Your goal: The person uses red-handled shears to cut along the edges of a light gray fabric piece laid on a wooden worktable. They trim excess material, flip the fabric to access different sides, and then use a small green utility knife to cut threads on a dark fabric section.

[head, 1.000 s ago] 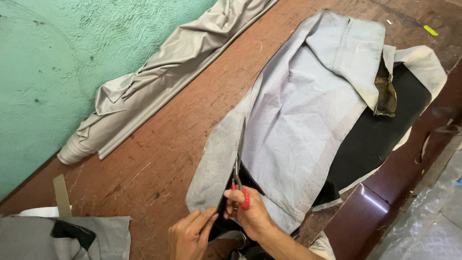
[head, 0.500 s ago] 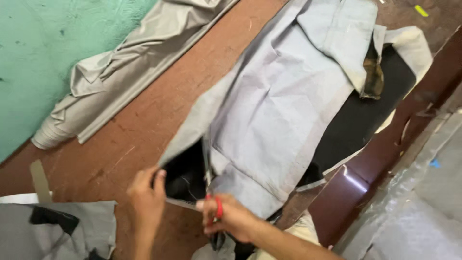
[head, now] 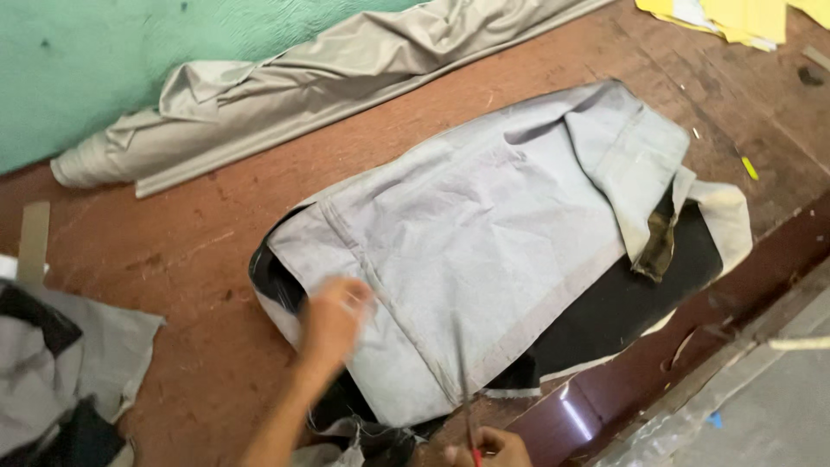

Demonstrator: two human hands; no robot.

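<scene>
Pressing grey cloth (head: 484, 233) near table edge (head: 605, 406)

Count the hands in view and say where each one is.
2. The left hand rests, blurred, on the grey fabric piece; the right hand, partly cut off at the bottom edge, holds red-handled scissors.

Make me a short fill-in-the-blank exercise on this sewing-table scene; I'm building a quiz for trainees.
1. The left hand presses flat on the ____ fabric piece.
2. The right hand holds scissors with ____ handles.
3. Under the grey piece lies a ____ fabric layer.
4. A roll of beige cloth lies along the ____ wall.

Missing words: grey; red; black; green
</scene>
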